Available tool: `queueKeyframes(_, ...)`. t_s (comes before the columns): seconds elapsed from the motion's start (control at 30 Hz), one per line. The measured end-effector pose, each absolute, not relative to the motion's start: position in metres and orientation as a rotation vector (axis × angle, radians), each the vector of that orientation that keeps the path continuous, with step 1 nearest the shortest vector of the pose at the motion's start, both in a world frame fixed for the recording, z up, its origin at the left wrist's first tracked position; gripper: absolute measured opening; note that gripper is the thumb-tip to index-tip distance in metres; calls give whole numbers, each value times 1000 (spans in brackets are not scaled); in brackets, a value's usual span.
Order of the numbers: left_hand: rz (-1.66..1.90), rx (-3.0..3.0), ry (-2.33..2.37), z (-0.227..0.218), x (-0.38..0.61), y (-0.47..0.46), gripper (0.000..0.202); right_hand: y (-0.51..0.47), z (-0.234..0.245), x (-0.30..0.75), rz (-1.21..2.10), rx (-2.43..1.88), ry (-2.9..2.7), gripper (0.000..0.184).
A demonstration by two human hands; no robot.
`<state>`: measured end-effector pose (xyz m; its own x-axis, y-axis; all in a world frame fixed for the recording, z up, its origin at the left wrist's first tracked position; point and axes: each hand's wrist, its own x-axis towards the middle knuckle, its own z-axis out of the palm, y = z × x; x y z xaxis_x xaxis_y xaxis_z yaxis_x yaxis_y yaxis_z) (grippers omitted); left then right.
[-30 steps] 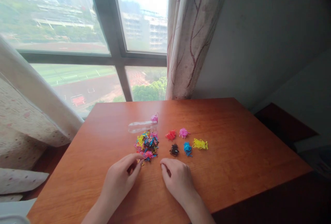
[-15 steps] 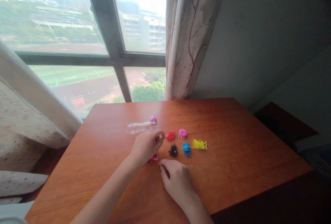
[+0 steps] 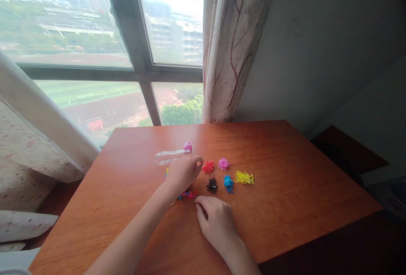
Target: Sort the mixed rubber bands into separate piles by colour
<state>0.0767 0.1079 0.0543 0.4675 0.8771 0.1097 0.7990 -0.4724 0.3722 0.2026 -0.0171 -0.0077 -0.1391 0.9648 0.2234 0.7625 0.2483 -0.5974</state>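
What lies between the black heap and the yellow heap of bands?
A small blue heap sits between the black heap and the yellow heap; the head view shows it.

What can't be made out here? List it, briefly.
Head view only:
Mixed band pile: mostly covered by the left hand.
Left fingers: too small to tell whether they pinch a band.
Right hand: its curled fingers hide anything beneath.
Clear container: transparent and blurred; contents unclear.
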Motion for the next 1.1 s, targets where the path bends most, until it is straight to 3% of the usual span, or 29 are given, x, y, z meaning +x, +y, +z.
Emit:
queueKeyframes(0.23,536,2403,1438,55,35,66,19,-19,-4,201,450,-1573,-1959,23)
queueKeyframes(0.47,576,2273,1450,27,1,26,20,-18,-6,199,404,-1625,-1985,23)
queueKeyframes(0.93,766,2234,1500,3,-15,9,20,-9,-2,187,303,-1646,-2078,29)
queueKeyframes(1.1,736,2260,1512,2,-13,8,19,-11,-3,181,309,-1631,-2056,16)
